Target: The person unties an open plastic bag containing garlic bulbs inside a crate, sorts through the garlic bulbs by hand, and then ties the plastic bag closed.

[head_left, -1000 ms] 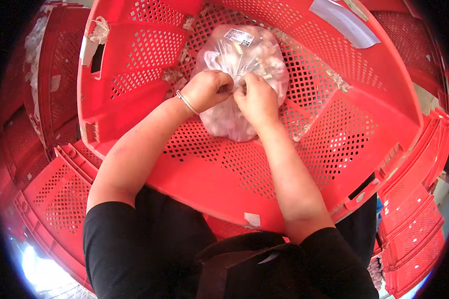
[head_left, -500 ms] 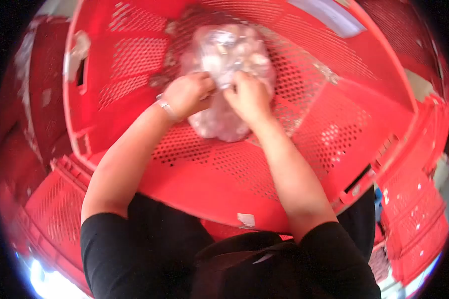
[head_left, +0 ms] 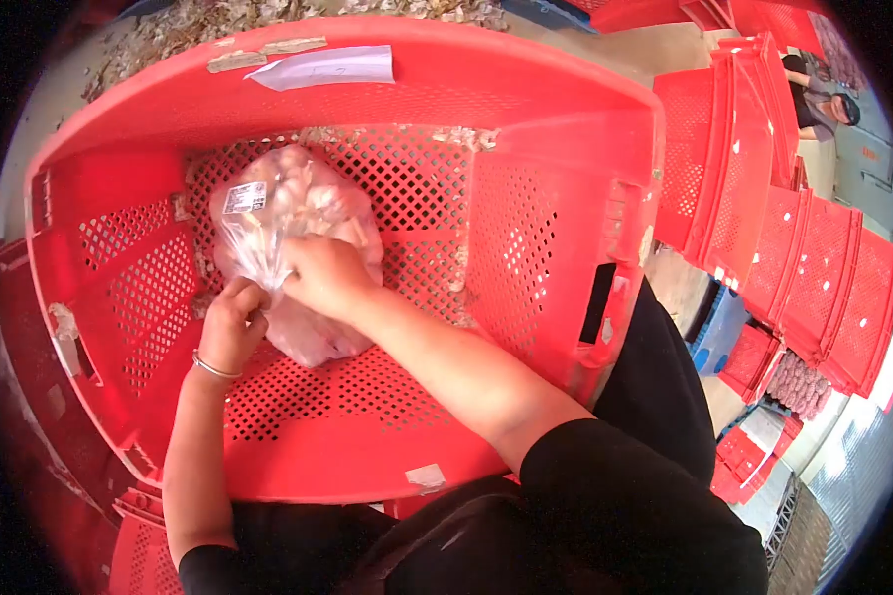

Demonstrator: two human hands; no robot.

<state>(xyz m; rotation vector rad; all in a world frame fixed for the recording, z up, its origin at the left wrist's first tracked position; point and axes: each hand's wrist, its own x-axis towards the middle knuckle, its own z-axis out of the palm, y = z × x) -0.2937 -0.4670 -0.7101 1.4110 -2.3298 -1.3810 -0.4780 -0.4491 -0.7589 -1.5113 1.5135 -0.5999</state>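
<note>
Inside a large red crate [head_left: 526, 109] lies a clear plastic bag [head_left: 318, 198] full of pale, pinkish bulbs, with a printed white label [head_left: 245, 197] near its upper left. The bag's gathered neck is between my hands. My left hand [head_left: 234, 315], with a bracelet at the wrist, pinches the end of the plastic. Just to its upper right, my right hand [head_left: 327, 278] is closed on the neck, close against the bag. Its fingertips are partly hidden.
White paper [head_left: 327, 67] is on the crate's far wall. Dry skins [head_left: 189, 45] litter the floor beyond. Stacked red crates [head_left: 804, 268] stand at the right, near a blue object [head_left: 721, 332] and netted bulbs [head_left: 797, 385]. A person [head_left: 822, 107] is at the far upper right.
The view has swung to the right, so the crate and bag appear further left and more crates show at right. Both hands stay at the bag's neck, my left now lower than my right.
</note>
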